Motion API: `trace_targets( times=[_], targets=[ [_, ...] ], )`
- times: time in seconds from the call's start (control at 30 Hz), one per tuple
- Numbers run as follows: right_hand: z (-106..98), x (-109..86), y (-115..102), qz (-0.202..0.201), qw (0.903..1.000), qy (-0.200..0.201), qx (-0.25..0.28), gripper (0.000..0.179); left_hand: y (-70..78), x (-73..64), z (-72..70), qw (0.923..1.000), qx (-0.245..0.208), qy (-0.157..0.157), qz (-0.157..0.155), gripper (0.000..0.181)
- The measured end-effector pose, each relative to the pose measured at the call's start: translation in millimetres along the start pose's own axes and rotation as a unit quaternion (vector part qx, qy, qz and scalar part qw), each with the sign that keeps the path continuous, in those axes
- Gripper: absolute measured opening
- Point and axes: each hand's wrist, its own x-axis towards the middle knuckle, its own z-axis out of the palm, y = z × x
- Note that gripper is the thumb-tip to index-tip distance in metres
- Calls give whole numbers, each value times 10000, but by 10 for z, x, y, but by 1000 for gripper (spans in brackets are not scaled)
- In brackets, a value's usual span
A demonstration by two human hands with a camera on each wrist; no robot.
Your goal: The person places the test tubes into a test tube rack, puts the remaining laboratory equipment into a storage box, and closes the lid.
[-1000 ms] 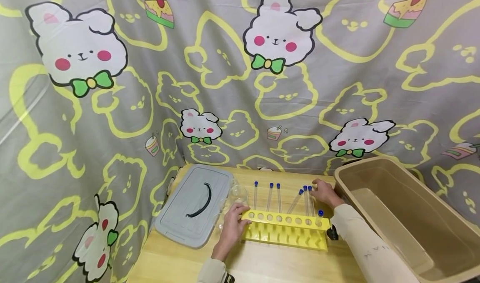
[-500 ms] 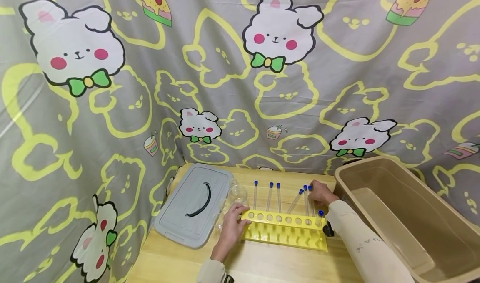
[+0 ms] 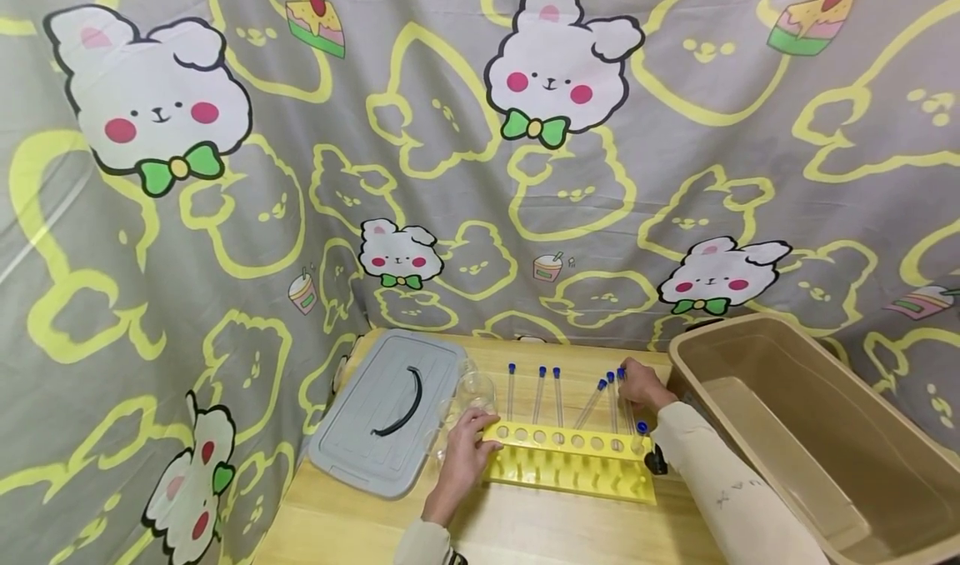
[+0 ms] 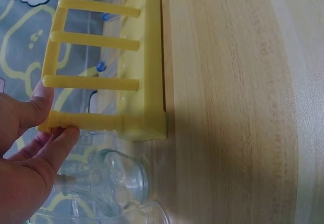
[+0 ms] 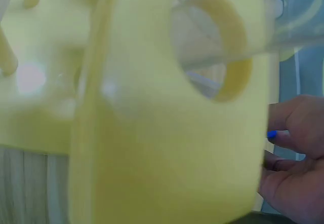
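Observation:
A yellow test tube rack (image 3: 530, 436) stands on the table, a blue-capped test tube (image 3: 641, 426) in its rightmost hole. My left hand (image 3: 463, 457) grips the rack's left end; in the left wrist view, thumb and fingers close round its end post (image 4: 86, 121). Behind the rack, several slim test tubes with blue caps (image 3: 557, 373) lie on the table. At the rightmost of these, my right hand (image 3: 645, 384) pinches the blue cap (image 3: 621, 373) end of a test tube. The right wrist view shows that blue cap (image 5: 272, 134) between the fingertips, with the rack filling the foreground.
Clear glassware (image 3: 476, 386), including a flask (image 4: 119, 178), stands left of the rack. Beyond it lies a grey lid (image 3: 390, 415) with a black handle. A large tan bin (image 3: 720, 352) sits to the right. A patterned curtain (image 3: 555, 190) hangs behind the table.
My right hand has moved slightly left and taken hold of the rightmost lying test tube by its cap. That tube has shifted slightly. The left hand stays on the rack.

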Motion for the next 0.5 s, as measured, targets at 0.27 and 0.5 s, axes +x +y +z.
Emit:
trace_targets(
  times=[0.27, 0.5],
  targets=[
    [-217, -141, -174, -587, 9963, 398, 476, 59, 10, -11, -5, 10000, -8, 61, 53, 37],
    [-334, -349, -287, -1155, 9855, 1190, 349, 60, 6, -42, -11, 9999, -126, -28, -11, 37]
  ],
)
